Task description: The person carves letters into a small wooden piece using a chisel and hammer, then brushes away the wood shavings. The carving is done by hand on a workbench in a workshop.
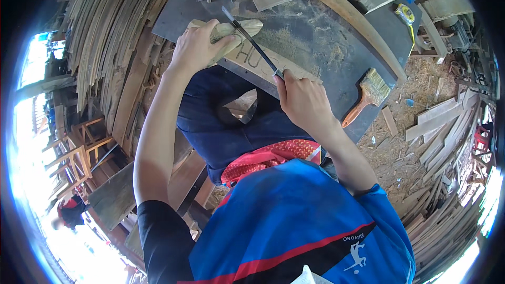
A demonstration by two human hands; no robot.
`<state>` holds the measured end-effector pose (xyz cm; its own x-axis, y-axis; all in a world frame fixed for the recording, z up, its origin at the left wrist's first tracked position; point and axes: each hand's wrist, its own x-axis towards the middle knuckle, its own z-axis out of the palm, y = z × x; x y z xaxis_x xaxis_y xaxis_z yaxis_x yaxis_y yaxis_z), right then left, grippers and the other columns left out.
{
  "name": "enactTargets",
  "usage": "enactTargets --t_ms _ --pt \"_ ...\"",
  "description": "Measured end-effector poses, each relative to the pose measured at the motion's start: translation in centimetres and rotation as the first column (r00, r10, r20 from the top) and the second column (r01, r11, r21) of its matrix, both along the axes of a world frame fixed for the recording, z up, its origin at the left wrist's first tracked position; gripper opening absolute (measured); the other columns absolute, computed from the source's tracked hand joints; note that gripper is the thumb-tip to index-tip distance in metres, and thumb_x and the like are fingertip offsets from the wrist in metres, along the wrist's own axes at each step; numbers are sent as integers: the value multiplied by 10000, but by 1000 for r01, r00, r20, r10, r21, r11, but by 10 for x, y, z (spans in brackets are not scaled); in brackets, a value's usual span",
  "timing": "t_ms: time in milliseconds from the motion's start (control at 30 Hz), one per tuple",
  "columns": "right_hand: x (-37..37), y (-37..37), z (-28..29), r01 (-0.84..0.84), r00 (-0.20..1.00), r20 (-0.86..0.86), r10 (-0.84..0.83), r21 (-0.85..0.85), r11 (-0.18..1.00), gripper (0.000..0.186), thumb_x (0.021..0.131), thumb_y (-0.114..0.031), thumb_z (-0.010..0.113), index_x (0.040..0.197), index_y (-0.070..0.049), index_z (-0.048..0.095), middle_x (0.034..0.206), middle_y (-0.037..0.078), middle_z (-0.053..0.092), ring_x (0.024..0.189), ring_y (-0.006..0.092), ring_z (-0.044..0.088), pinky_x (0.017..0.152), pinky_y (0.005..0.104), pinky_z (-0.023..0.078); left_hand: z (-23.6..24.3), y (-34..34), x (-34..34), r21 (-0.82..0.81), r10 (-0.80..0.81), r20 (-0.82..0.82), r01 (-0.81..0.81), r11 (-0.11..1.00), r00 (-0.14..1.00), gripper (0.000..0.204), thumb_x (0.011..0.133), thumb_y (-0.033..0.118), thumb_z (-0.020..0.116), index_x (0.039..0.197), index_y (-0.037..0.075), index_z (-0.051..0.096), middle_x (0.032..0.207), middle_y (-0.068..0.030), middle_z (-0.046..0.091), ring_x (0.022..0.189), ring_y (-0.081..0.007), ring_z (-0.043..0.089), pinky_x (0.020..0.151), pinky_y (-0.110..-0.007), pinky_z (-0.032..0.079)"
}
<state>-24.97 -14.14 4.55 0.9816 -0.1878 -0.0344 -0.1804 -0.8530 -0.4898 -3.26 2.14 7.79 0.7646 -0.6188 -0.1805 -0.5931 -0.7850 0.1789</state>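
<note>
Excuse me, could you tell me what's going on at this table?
A person grips a pale shaped wooden piece in the left hand, while the right hand holds a slim dark tool, apparently a file, angled across it. Whether they touch is unclear. A lettered plank lies at the edge of the dusty table; a paintbrush and tape measure lie to the right.

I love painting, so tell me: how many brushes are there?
1: the brush lies on the dark table, to the right of the person's right hand. Others may be hidden under the arms or body.
</note>
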Motion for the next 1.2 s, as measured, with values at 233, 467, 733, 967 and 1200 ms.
enactTargets --t_ms 233,467,733,967,1200 --pt "5 1 18 -46 999 -24 44 -105 993 337 1036 -292 524 864 -19 620 604 166 660 579 347 698 551 471 542 -1 -1 5 30 -10 -17 11 999 1000 743 901 595 680 1314 -20 618 1153 -258 702 1095 -408 677 955 -470 527" --pt "20 -1 33 -35 991 -132 27 -62 997 343 1042 -276 501 893 1 636 639 189 674 630 372 711 596 475 565 2 0 4 -20 -52 -20 51 998 998 707 914 556 683 1294 -37 627 1094 -257 716 1069 -410 685 930 -471 536" --pt "34 2 35 -61 991 -123 60 -7 998 363 1038 -262 496 896 34 651 719 220 697 699 392 720 644 488 578 -2 3 1 -50 -87 -9 86 995 996 556 921 511 695 1211 40 639 1016 -244 723 1007 -428 688 869 -493 546" --pt "69 8 15 -62 998 -28 63 53 997 309 1020 -206 506 883 38 637 752 239 699 718 396 723 661 492 582 -10 7 -10 -114 -164 80 172 978 983 422 943 440 692 1167 85 639 932 -226 725 929 -427 699 800 -516 551" --pt "40 16 25 21 994 -104 -15 54 998 231 967 -173 555 892 33 628 750 244 698 724 404 722 654 486 573 -12 7 7 -96 -98 125 111 989 987 425 936 470 683 1122 91 632 897 -227 723 911 -426 704 786 -514 560"
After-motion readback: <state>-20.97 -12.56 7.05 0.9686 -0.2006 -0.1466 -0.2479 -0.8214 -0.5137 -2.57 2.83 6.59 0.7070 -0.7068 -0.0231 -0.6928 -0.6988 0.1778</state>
